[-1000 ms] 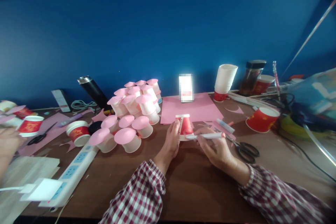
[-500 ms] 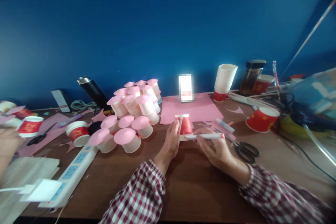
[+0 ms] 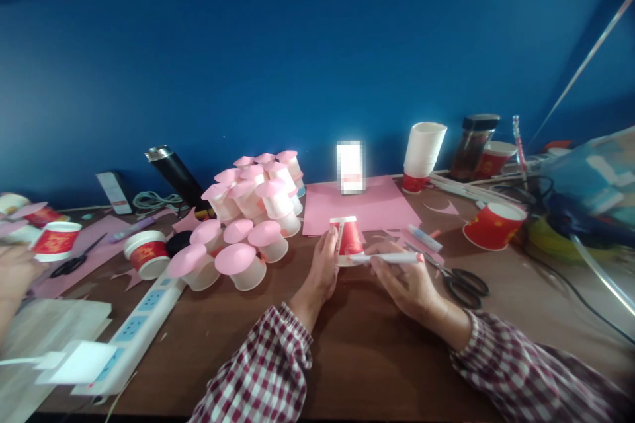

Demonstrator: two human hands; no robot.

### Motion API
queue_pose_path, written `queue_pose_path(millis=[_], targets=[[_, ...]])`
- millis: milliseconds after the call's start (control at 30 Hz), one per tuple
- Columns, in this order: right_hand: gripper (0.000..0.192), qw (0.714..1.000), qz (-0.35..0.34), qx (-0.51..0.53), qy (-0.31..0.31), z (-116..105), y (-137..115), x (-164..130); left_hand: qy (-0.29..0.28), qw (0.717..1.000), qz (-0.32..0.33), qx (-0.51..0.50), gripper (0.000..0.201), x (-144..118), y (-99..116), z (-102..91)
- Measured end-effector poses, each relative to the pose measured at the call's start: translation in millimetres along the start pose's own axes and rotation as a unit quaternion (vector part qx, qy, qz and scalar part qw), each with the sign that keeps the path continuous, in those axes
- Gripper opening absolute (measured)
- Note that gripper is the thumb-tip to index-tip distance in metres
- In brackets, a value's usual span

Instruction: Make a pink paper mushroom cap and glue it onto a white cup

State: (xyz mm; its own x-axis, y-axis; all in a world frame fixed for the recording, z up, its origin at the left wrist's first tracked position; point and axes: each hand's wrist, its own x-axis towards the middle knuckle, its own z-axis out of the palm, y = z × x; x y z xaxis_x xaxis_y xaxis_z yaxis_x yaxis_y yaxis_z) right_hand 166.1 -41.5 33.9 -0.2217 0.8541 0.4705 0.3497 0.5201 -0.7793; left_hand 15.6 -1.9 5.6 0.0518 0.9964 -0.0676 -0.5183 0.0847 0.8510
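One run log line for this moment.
left hand: holds red-and-white paper cup | right hand: holds marker, tip by cup | nearby: pink-topped cups, black-handled scissors

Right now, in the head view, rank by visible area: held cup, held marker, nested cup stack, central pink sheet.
1. Central pink sheet
2. Nested cup stack
3. Held cup
4. Held marker
Apparent size only; distances differ.
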Motion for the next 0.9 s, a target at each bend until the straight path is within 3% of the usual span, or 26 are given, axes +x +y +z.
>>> queue_pose_path(millis=[500, 900], targets=[[0.016, 0.999, -0.021, -0.025, 0.019, 0, 3, 1, 0.001, 1.0, -0.001, -0.02, 0.037, 0, 1, 1.9], [0.015, 0.997, 0.028, 0.034, 0.057, 4, 12, 2, -0.011, 1.0, 0.002, -0.027, 0.038, -1, 1, 0.1]])
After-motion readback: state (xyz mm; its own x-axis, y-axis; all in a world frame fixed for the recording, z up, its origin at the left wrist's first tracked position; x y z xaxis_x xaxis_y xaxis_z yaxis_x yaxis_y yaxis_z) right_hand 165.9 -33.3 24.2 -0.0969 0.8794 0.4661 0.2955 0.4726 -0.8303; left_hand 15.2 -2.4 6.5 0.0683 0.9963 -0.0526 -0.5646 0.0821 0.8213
